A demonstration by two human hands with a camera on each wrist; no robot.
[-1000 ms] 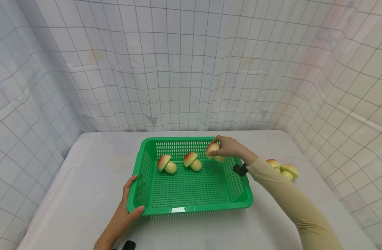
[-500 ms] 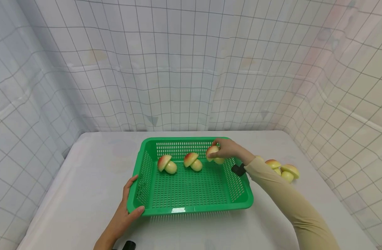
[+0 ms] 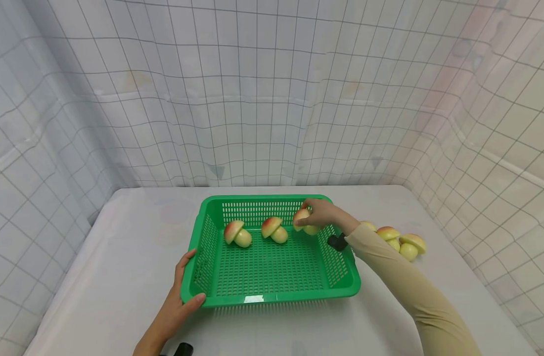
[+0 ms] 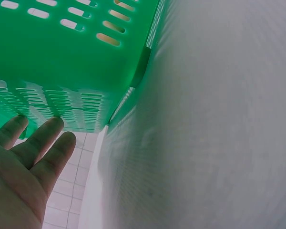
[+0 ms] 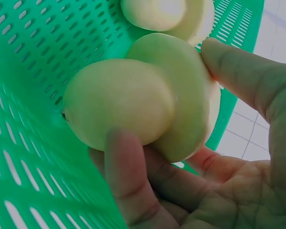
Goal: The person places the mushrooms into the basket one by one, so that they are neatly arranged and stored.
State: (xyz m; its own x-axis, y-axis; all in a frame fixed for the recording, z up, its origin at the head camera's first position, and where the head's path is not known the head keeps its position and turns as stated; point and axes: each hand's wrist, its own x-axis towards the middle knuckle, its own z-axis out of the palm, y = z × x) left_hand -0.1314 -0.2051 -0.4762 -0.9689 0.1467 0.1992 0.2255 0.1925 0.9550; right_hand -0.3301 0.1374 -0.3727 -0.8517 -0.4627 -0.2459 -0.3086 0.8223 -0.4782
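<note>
My left hand (image 3: pixel 171 312) holds the near left corner of a green plastic basket (image 3: pixel 272 298), thumb over the front rim. In the left wrist view, spread fingers (image 4: pixel 40 140) lie along the basket's perforated outer side. My right hand (image 3: pixel 326 215) reaches into the far right corner and grips a toy mushroom (image 5: pixel 117 105) with a red-and-yellow cap and pale round stem. Thumb and fingers surround its cap in the right wrist view. A middle mushroom (image 3: pixel 274 230) and a left mushroom (image 3: pixel 238 234) lie in a row on the basket floor.
On the white table (image 3: pixel 120 277), right of the basket, several more mushrooms (image 3: pixel 411 245) lie together, partly hidden by the right sleeve (image 3: pixel 401 277). White grid-patterned curtains (image 3: pixel 254 99) enclose the back and both sides.
My right hand has lowered slightly with the mushroom toward the basket floor. More of the mushrooms beside the sleeve now shows. The left hand and basket have stayed put.
</note>
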